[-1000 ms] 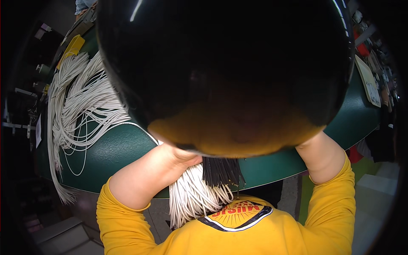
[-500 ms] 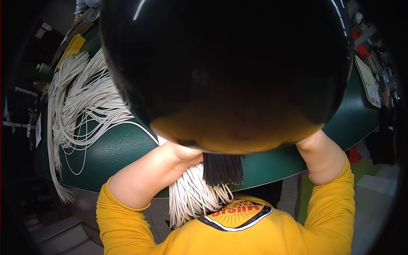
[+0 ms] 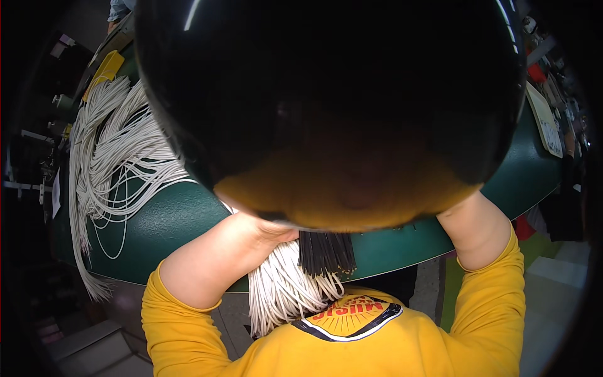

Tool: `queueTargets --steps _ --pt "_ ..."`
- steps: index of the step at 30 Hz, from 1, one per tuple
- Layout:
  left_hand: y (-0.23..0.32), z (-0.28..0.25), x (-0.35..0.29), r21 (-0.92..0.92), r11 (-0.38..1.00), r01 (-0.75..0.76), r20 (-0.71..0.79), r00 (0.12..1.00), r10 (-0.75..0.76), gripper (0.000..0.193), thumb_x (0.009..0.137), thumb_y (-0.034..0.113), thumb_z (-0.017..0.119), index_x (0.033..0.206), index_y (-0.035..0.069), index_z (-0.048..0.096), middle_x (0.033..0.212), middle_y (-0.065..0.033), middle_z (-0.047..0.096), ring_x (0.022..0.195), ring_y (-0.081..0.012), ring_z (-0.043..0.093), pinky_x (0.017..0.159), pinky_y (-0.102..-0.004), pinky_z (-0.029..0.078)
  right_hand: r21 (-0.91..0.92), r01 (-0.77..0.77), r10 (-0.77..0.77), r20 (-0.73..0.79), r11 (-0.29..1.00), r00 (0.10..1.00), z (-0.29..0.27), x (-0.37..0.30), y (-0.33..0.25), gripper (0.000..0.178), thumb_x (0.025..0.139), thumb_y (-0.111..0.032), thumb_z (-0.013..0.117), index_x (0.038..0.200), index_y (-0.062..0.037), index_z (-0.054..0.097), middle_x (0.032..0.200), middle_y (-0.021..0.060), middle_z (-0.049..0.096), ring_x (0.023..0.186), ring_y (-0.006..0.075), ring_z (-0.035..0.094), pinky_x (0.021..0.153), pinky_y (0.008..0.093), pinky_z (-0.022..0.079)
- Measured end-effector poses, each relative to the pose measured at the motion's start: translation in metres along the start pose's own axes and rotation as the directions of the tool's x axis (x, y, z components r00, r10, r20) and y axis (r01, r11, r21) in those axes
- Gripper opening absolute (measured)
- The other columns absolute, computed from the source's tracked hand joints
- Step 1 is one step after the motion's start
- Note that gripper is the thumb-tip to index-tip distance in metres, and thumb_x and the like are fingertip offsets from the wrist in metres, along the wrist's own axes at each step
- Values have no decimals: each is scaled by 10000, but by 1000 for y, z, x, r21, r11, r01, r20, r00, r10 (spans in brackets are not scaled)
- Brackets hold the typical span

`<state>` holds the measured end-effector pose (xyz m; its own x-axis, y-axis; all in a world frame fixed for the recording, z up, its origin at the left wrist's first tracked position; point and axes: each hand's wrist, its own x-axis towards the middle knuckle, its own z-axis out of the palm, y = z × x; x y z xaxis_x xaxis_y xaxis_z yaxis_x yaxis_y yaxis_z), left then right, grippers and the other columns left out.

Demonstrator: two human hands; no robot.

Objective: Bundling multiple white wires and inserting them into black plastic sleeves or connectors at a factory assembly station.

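barely moved since half a second ago, bar a slight leftward shift of the black wires (image 3: 325, 254) and a slight sideways spread of the dark glossy dome (image 3: 333, 113). slanting inward with the left forearm (image 3: 210, 261) to rest the left hand (image 3: 277, 230) against the white wires (image 3: 286, 289), hanging past the green table's (image 3: 402, 245) near edge. angled leftward with the right forearm (image 3: 477, 232), hiding the right hand under the dome. cannot tell finger pose, clamped or apart, on either.
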<state>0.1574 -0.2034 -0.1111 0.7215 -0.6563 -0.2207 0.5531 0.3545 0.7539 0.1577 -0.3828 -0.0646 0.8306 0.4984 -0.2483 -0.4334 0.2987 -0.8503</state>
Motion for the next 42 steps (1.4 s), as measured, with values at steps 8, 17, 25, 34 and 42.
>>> queueTargets --steps 8,17,25,34,42 --pt "4 6 -2 -185 982 39 -157 985 -69 230 724 6 525 950 -34 506 793 -119 563 657 -145 578 595 -227 481 -20 49 -45 148 999 988 2 -3 -3 141 810 -126 519 825 11 549 567 25 498 450 55 452 387 160 306" --pt "0 0 2 -153 986 62 -127 988 -82 251 723 23 546 968 -19 512 841 -117 568 710 -166 587 668 -260 485 -206 261 -244 105 943 964 1 -3 1 73 752 -52 588 721 -7 540 619 50 559 555 101 561 528 204 443" --pt "8 9 0 -190 980 55 -219 971 -97 233 691 -11 567 918 -4 516 774 -91 566 665 -158 585 609 -258 491 -95 284 -270 137 954 953 -11 1 2 108 793 -97 526 837 0 546 648 46 559 483 55 464 454 171 362" --pt "9 8 -3 -15 998 58 -148 987 -60 192 673 -11 578 856 -5 523 672 -101 568 600 -174 583 574 -267 487 -237 348 -364 -26 907 931 -2 1 6 173 824 -119 459 890 22 534 654 65 560 434 55 448 405 153 319" --pt "10 9 -4 -12 996 87 -186 979 -87 178 674 -19 586 841 -8 523 678 -93 569 616 -163 585 602 -258 488 -153 296 -286 84 943 954 -8 2 4 175 807 -149 490 858 9 548 630 48 540 444 41 415 407 159 313"
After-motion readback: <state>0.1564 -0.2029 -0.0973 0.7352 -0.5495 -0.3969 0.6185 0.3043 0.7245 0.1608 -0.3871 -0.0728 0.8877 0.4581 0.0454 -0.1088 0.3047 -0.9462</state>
